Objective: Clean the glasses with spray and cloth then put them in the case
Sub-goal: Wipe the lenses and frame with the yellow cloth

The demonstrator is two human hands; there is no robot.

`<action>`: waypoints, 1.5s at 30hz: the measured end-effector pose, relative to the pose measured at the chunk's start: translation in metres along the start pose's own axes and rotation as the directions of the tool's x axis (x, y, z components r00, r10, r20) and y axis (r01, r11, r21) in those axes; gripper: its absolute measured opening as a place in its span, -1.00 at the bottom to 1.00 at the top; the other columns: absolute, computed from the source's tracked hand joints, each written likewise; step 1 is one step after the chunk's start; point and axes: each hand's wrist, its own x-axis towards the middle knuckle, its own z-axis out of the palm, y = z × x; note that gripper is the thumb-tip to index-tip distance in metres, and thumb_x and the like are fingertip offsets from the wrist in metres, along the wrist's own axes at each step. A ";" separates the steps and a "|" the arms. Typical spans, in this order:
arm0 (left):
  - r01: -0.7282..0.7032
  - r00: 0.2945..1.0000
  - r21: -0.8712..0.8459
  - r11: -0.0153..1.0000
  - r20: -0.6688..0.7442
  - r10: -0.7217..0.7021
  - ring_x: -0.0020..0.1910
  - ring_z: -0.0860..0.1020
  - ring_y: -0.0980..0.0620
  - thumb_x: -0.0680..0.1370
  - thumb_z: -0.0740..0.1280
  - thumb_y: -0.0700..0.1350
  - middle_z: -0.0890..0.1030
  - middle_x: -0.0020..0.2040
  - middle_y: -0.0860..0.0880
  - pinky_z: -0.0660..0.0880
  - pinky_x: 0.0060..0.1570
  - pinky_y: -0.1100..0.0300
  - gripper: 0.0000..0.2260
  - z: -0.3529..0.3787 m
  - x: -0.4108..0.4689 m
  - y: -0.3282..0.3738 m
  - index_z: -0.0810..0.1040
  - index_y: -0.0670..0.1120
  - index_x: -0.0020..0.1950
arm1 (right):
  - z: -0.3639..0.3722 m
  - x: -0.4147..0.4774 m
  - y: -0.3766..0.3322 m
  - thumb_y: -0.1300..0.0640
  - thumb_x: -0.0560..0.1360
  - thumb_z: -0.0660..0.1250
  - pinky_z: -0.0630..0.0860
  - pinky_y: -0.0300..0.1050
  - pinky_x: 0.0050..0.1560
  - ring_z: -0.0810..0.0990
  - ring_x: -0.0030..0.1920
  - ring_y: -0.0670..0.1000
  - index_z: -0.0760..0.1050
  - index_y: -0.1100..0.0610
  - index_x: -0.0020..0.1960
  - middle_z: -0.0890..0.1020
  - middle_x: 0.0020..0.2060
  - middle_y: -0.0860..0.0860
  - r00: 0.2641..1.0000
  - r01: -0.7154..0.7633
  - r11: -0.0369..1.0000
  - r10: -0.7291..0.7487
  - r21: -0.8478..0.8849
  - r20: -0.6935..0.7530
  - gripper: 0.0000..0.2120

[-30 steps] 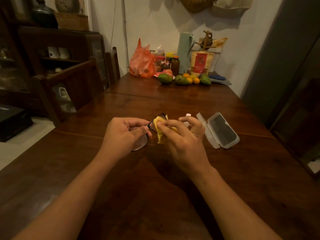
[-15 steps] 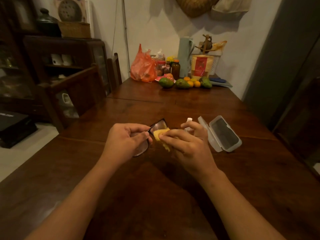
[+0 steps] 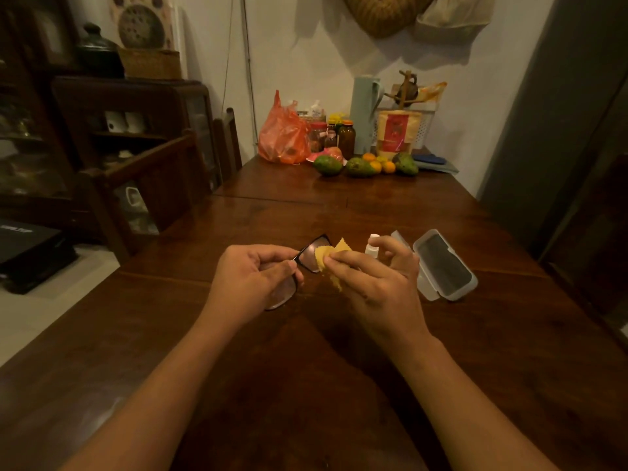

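Lens wipe above the tabletop (image 3: 306,375); case (image 3: 445,266) lies open.
Left of the case, the left hand (image 3: 253,277) grips the glasses (image 3: 310,257) by the frame, fingers curled round it. The right hand (image 3: 377,283) pinches the yellow cloth (image 3: 324,261) onto the far lens. I read the glasses' long axis as slanting from near-left toward the case. The spray bottle (image 3: 372,244) shows just left of the case, partly behind the right fingers. The right hand is nearer the case.

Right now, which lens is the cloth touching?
Far lens, under the cloth in the right hand; the left hand holds the glasses by the bare near lens.
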 end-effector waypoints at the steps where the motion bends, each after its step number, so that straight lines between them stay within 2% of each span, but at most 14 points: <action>1: -0.002 1.000 -0.020 1.000 0.001 0.002 -0.27 0.67 -0.05 0.53 0.35 -0.35 0.70 -0.29 -0.14 0.58 -0.15 0.14 -0.80 0.000 0.000 0.001 0.71 -0.10 -0.09 | 0.001 0.000 -0.002 0.19 0.38 0.56 0.34 0.14 0.04 0.32 0.25 0.15 0.66 0.06 0.18 0.68 0.14 -0.03 1.000 0.013 1.000 -0.013 0.002 0.001 -0.63; 5: -0.002 1.000 -0.031 1.000 -0.001 0.002 -0.27 0.67 -0.03 0.52 0.35 -0.36 0.71 -0.29 -0.12 0.60 -0.15 0.18 -0.77 -0.001 -0.001 0.001 0.71 -0.07 -0.11 | 0.002 0.000 -0.005 0.17 0.40 0.55 0.38 0.17 0.05 0.34 0.25 0.13 0.66 0.01 0.18 0.67 0.14 -0.06 0.997 0.076 0.996 -0.077 0.052 0.020 -0.64; 11: 0.003 1.000 0.004 1.000 0.028 -0.003 -0.28 0.67 0.04 0.53 0.35 -0.33 0.71 -0.30 -0.08 0.55 -0.20 0.28 -0.76 0.001 0.001 -0.001 0.71 -0.01 -0.11 | 0.003 0.000 0.000 0.19 0.39 0.56 0.38 0.17 0.05 0.32 0.28 0.15 0.66 0.08 0.20 0.68 0.14 -0.01 1.000 -0.025 0.999 0.025 -0.020 -0.013 -0.63; 15: -0.037 0.999 0.026 0.999 0.029 0.036 -0.27 0.67 0.08 0.52 0.37 -0.33 0.72 -0.30 -0.03 0.53 -0.22 0.35 -0.69 0.000 -0.001 -0.002 0.71 0.09 -0.18 | 0.008 0.002 -0.010 0.19 0.45 0.49 0.39 0.17 0.09 0.33 0.28 0.14 0.60 0.09 0.27 0.63 0.23 -0.02 1.000 0.027 1.000 -0.027 0.011 0.001 -0.61; 18: -0.025 0.999 0.025 0.999 0.028 0.024 -0.26 0.67 0.05 0.52 0.37 -0.32 0.72 -0.29 -0.04 0.55 -0.19 0.28 -0.76 -0.002 0.000 -0.002 0.72 0.01 -0.16 | 0.004 0.001 -0.003 0.10 0.49 0.41 0.34 0.14 0.10 0.33 0.28 0.14 0.60 0.03 0.28 0.63 0.23 -0.06 0.995 0.087 0.996 -0.087 0.015 0.043 -0.64; 23: 0.009 0.999 0.045 0.999 0.051 -0.012 -0.27 0.67 0.06 0.53 0.36 -0.31 0.71 -0.30 -0.06 0.55 -0.21 0.33 -0.79 0.000 0.001 -0.002 0.72 -0.04 -0.09 | 0.005 0.000 0.001 0.13 0.47 0.47 0.34 0.14 0.07 0.33 0.29 0.15 0.64 0.06 0.23 0.67 0.15 -0.03 0.998 -0.051 0.998 0.051 -0.031 0.020 -0.67; 26: 0.021 0.999 0.050 0.999 0.039 -0.023 -0.27 0.67 0.08 0.53 0.36 -0.32 0.72 -0.30 -0.05 0.55 -0.21 0.34 -0.79 0.000 0.002 -0.003 0.71 -0.04 -0.11 | 0.009 -0.001 -0.005 0.14 0.48 0.42 0.34 0.12 0.07 0.32 0.26 0.15 0.64 0.08 0.23 0.67 0.16 -0.01 0.999 0.000 1.000 0.000 -0.003 0.037 -0.68; 31: 0.046 0.994 0.279 0.959 0.079 -0.071 -0.26 0.67 0.19 0.53 0.39 -0.25 0.70 -0.32 0.12 0.53 -0.22 0.33 -0.78 0.002 0.008 -0.018 0.66 0.08 -0.10 | 0.008 -0.003 0.003 0.13 0.45 0.45 0.39 0.18 0.08 0.34 0.26 0.14 0.66 -0.01 0.16 0.69 0.06 -0.09 0.985 0.020 0.999 -0.024 0.025 0.173 -0.71; 33: -0.015 0.992 0.446 0.895 0.122 -0.044 -0.25 0.64 0.27 0.53 0.38 -0.22 0.69 -0.31 0.16 0.52 -0.27 0.42 -0.81 0.004 0.010 -0.027 0.69 0.08 -0.05 | 0.008 -0.005 0.008 0.15 0.45 0.49 0.41 0.21 0.07 0.33 0.27 0.14 0.67 -0.03 0.14 0.70 0.02 -0.10 0.976 -0.042 0.998 0.033 0.039 0.214 -0.72; 35: -0.044 0.985 0.567 0.822 0.164 -0.060 -0.25 0.60 0.28 0.53 0.37 -0.15 0.66 -0.25 0.19 0.52 -0.27 0.38 -0.82 0.004 0.012 -0.034 0.69 0.07 0.04 | 0.009 -0.007 0.010 0.16 0.45 0.50 0.41 0.21 0.06 0.33 0.28 0.15 0.67 -0.04 0.14 0.70 0.01 -0.10 0.969 -0.101 0.993 0.085 0.057 0.233 -0.73; 38: -0.082 0.961 0.694 0.715 0.244 -0.127 -0.15 0.59 0.17 0.54 0.34 -0.07 0.67 -0.13 0.14 0.58 -0.11 0.13 -0.80 0.006 0.016 -0.041 0.64 0.11 0.12 | 0.010 -0.008 0.009 0.13 0.46 0.49 0.38 0.13 0.06 0.30 0.27 0.10 0.66 -0.05 0.13 0.69 0.02 -0.11 0.963 -0.162 0.982 0.136 0.097 0.233 -0.74; 42: -0.125 0.962 0.704 0.699 0.258 -0.087 -0.03 0.60 0.15 0.54 0.35 0.05 0.68 0.00 0.14 0.53 0.06 0.15 -0.73 0.002 0.020 -0.041 0.58 0.10 0.24 | 0.010 -0.011 0.006 0.10 0.46 0.46 0.37 0.13 0.06 0.30 0.24 0.07 0.66 -0.04 0.13 0.69 0.00 -0.12 0.952 -0.215 0.967 0.175 0.140 0.249 -0.76; 43: -0.149 0.965 0.691 0.707 0.258 -0.049 0.00 0.60 0.18 0.52 0.36 0.08 0.68 0.00 0.16 0.46 0.22 0.08 -0.68 -0.003 0.021 -0.039 0.56 0.11 0.27 | 0.011 -0.011 0.006 0.10 0.46 0.46 0.38 0.13 0.06 0.30 0.23 0.07 0.66 -0.03 0.13 0.69 -0.01 -0.12 0.951 -0.223 0.963 0.180 0.150 0.252 -0.76; 45: -0.228 0.955 0.746 0.626 0.296 -0.005 0.08 0.56 0.23 0.48 0.36 0.18 0.67 0.04 0.19 0.02 0.49 -0.19 -0.58 -0.019 0.021 -0.036 0.48 0.21 0.33 | 0.011 -0.012 0.005 0.11 0.47 0.45 0.37 0.13 0.08 0.30 0.23 0.07 0.66 -0.03 0.13 0.69 -0.02 -0.12 0.947 -0.240 0.956 0.192 0.170 0.258 -0.76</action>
